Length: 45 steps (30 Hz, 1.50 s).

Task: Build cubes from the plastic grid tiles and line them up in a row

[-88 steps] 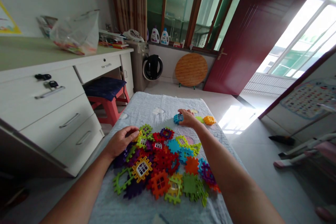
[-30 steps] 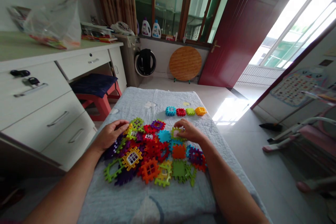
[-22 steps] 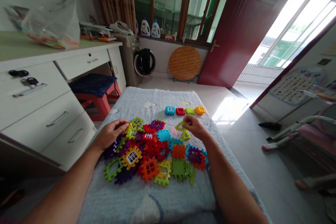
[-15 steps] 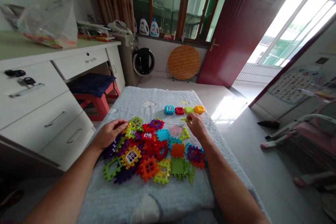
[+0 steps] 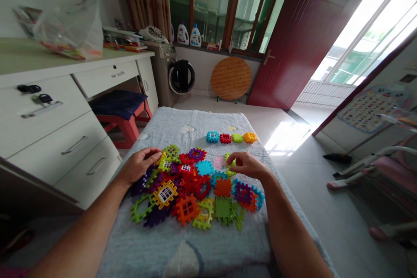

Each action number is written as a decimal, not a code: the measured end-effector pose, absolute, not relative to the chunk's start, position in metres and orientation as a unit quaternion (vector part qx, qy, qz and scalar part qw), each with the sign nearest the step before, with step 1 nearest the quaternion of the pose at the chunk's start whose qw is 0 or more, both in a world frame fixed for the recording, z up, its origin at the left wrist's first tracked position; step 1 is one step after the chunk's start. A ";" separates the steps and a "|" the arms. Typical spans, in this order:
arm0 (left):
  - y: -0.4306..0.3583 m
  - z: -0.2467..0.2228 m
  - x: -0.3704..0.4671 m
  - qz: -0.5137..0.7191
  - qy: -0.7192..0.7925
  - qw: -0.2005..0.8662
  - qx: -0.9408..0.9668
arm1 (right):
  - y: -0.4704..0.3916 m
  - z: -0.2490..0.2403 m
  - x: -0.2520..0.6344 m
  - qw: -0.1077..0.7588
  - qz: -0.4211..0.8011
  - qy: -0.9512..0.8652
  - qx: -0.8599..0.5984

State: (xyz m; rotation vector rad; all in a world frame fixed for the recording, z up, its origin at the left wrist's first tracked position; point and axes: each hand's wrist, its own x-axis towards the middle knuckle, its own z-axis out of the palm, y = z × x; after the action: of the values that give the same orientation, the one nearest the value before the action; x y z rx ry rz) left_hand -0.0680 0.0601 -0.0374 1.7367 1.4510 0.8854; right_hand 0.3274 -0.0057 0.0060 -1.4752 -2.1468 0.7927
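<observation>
A pile of colourful plastic interlocking blocks [image 5: 192, 182], notched along their edges, covers the middle of the cloth. At the pile's left side my left hand [image 5: 138, 166] rests with its fingers loosely stretched out, the tips beside a yellow block [image 5: 160, 157]. Over on the right, my right hand [image 5: 248, 165] has its thumb and forefinger around a light green block [image 5: 230, 169], partly hidden by the fingers. Beyond it stands a row of joined blocks: blue [image 5: 213, 137], red [image 5: 225, 138], green [image 5: 237, 138] and orange [image 5: 250, 137].
A grey-blue patterned cloth [image 5: 176, 121] covers the work surface. To the left are a white desk [image 5: 42, 130] and a red stool with a dark top [image 5: 120, 104]. A washing machine [image 5: 164, 71], a round wooden tabletop [image 5: 231, 79] and a red door [image 5: 293, 34] stand behind.
My right hand has come back from beside the block row towards the pile, with the light green piece at its fingers. My left hand stays at the pile. The view has shifted slightly.
</observation>
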 end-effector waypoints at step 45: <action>0.061 -0.040 -0.068 0.360 0.551 0.357 0.664 | -0.012 0.003 0.315 0.118 0.169 -0.844 -0.496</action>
State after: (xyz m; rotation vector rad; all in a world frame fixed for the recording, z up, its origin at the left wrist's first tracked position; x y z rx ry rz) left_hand -0.0680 0.0608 -0.0398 1.7136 1.4217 0.9283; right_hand 0.3154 -0.0121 0.0028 -1.4502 -2.4686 0.4939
